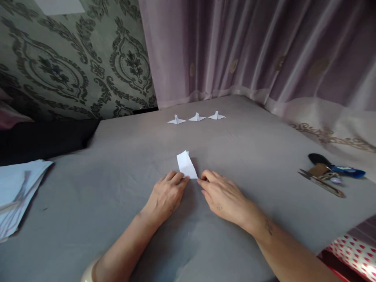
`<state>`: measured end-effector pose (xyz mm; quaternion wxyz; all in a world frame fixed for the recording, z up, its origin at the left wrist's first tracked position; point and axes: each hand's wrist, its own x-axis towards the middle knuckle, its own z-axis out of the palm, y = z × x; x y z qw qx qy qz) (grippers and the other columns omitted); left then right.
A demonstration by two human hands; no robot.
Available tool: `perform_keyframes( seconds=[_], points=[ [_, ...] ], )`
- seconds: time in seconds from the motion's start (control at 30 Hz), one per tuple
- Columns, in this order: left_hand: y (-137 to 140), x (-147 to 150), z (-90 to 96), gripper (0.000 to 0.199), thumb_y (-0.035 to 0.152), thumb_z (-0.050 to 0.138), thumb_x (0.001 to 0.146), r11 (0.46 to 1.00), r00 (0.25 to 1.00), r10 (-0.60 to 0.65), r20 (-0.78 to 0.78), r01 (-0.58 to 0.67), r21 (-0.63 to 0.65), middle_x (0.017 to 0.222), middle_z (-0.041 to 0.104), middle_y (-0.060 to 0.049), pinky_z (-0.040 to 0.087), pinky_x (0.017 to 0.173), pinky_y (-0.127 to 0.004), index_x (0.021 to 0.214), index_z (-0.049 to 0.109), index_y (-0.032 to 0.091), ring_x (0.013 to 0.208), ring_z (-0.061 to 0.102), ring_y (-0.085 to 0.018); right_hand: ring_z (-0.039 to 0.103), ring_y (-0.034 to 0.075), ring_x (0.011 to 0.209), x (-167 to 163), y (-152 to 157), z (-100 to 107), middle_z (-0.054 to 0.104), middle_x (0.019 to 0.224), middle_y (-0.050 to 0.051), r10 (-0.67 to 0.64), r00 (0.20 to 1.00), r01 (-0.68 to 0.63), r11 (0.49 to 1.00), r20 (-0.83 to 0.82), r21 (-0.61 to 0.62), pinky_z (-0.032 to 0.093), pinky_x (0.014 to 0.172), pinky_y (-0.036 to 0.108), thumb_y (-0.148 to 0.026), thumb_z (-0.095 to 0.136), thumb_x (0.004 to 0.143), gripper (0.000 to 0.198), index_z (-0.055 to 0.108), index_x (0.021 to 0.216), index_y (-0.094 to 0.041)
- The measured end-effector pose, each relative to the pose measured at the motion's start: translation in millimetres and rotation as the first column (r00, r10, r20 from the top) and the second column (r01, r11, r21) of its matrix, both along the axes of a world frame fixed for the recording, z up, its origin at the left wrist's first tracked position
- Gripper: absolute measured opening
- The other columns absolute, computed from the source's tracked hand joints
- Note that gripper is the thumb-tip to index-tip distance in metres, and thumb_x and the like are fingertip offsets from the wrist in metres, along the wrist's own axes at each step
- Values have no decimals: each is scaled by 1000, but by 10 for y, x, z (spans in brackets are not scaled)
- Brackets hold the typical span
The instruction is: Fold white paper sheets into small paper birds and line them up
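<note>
A small folded piece of white paper [187, 164] lies on the grey cloth surface, standing slightly askew with layered edges at its top. My left hand [168, 194] has its fingers closed at the paper's lower left corner, pressing it down. At the lower right corner, the fingertips of my right hand [225, 196] are pinched together on the paper's edge. Farther back stand three folded paper birds in a row: a left one [176, 120], a middle one [196, 117] and a right one [216, 116].
On the left lies a stack of white paper sheets [20, 192] beside a black cloth [47, 137]. To the right are a pointed metal tool [323, 184], a brown tag with keys [319, 170] and a blue-and-black item [348, 171]. Purple curtains [235, 51] border the back.
</note>
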<state>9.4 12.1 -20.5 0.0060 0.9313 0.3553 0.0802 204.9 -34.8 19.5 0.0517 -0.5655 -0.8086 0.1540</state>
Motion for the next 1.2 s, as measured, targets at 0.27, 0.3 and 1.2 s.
perform_keyframes(
  seconds=[0.27, 0.3, 1.2],
  points=[
    [-39, 25, -28, 51, 10, 42, 89, 1000, 994, 23, -111, -22, 10, 111, 56, -9, 51, 76, -39, 136, 44, 30, 95, 53, -25, 57, 17, 93, 23, -1, 54, 57, 102, 4, -5, 1000, 5, 999, -5, -32, 44, 74, 32, -11, 42, 90, 21, 61, 96, -19],
    [-45, 33, -36, 54, 10, 42, 88, 1000, 992, 29, -122, -28, 13, 112, 56, -9, 51, 76, -39, 137, 41, 32, 95, 53, -25, 57, 18, 93, 18, 2, 52, 57, 102, 4, -10, 1000, 10, 1000, -5, -30, 44, 75, 32, -12, 42, 91, 21, 60, 98, -19],
    [-150, 25, 225, 24, 6, 50, 77, 975, 975, 129, -184, -158, -156, 95, 56, -10, 49, 55, -25, 98, 56, 16, 82, 55, -21, 55, 23, 94, -155, -21, -53, 56, 100, 9, -68, 994, 61, 995, 84, 76, 45, 73, 36, -36, 39, 97, 34, 59, 122, -24]
  ],
)
